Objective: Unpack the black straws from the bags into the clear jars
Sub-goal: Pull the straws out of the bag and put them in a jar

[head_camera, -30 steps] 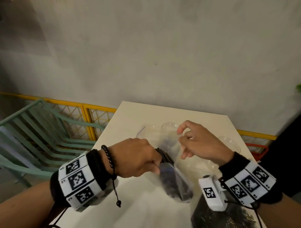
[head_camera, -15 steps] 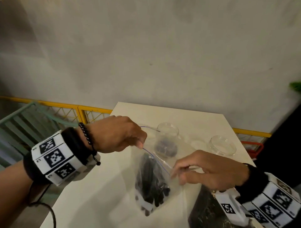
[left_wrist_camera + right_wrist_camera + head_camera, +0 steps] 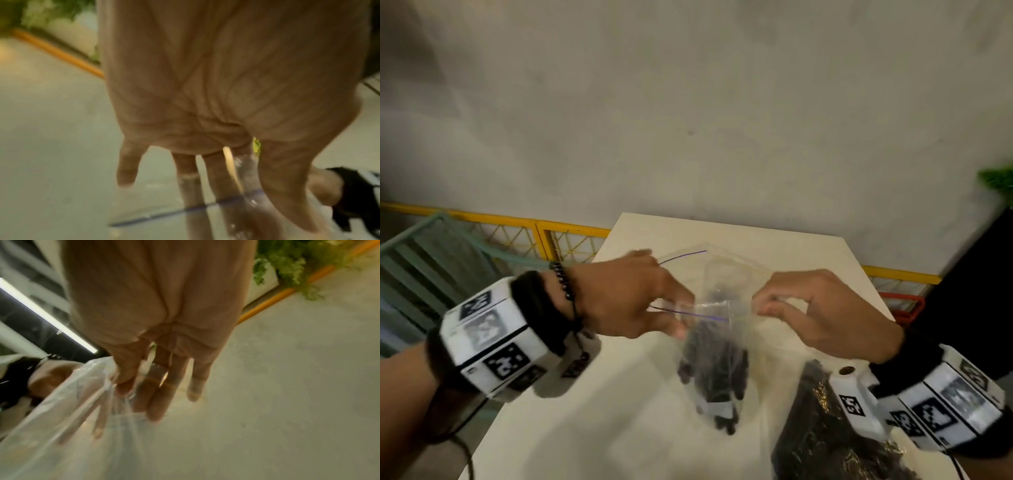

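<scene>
A clear zip bag [image 3: 722, 329] hangs above the white table [image 3: 619, 394], its mouth pulled apart with the purple zip line showing. Black straws [image 3: 714, 373] fill its lower half. My left hand [image 3: 674, 318] pinches the near left rim of the bag [image 3: 246, 199], thumb on one side and fingers on the other. My right hand [image 3: 765, 305] pinches the right rim of the bag [image 3: 98, 394]. A clear jar [image 3: 726, 277] shows dimly through the bag, at the back of the table. A second bag of black straws [image 3: 822, 438] lies at the front right.
A mint green chair [image 3: 424, 270] and a yellow mesh fence [image 3: 558, 240] stand left of the table. A grey wall rises behind. A red frame [image 3: 907, 305] and a green plant [image 3: 996, 181] are at the right.
Both hands lifted the bag and drew its mouth wider; the right hand rose from low front to level with the left. The right-hand jar is now hidden behind my right hand.
</scene>
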Demonstrator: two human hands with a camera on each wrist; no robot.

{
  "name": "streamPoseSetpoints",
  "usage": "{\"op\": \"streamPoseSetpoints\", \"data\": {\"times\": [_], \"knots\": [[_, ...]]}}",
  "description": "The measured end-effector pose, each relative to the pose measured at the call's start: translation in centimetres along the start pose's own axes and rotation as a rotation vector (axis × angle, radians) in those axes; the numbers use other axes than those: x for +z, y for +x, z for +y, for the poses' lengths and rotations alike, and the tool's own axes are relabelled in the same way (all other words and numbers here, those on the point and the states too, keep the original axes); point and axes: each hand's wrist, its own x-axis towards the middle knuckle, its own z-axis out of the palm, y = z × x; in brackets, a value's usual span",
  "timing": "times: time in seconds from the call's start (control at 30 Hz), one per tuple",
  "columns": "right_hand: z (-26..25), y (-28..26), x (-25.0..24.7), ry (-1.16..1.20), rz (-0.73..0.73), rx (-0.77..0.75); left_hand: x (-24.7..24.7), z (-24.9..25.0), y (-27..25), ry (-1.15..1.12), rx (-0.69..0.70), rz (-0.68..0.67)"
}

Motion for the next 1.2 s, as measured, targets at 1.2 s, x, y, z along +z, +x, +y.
{"op": "streamPoseSetpoints", "data": {"times": [1.2], "knots": [[0.6, -1.6, 8.2, 1.482, 0.644, 0.435, -1.0, -3.7, -4.1, -0.736, -0.474, 0.817]]}}
